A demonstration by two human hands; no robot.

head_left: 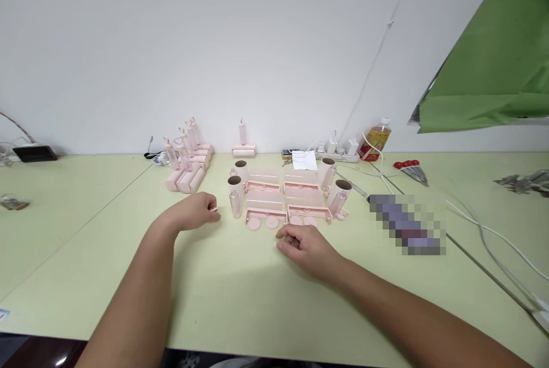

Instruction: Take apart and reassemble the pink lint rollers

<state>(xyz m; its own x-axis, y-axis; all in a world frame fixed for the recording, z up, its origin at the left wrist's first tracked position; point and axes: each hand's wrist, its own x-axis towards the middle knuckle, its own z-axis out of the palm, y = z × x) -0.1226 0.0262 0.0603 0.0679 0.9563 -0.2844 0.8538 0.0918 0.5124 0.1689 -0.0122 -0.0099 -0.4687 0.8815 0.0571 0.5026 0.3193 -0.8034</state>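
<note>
My left hand (195, 212) is left of the pink parts, its fingers curled round something small and pinkish that I cannot make out. My right hand (306, 246) hovers low at the front of the parts, fingers loosely bent and thumb apart, with nothing visible between them. Just beyond it lie flat pink discs, one of them (271, 221) uncovered. Behind are pink open frames (266, 215), translucent covers (265, 202), white rolls with brown cores (235, 186) and clear pink handles (234, 204), laid out in roughly mirrored groups.
Assembled pink rollers (191, 178) are grouped at the back left, with a single one (243, 150) by the wall. Back right are a power strip (343, 157), cables, a bottle (377, 139) and red-handled scissors (412, 170). A pixelated object (405, 228) lies at right.
</note>
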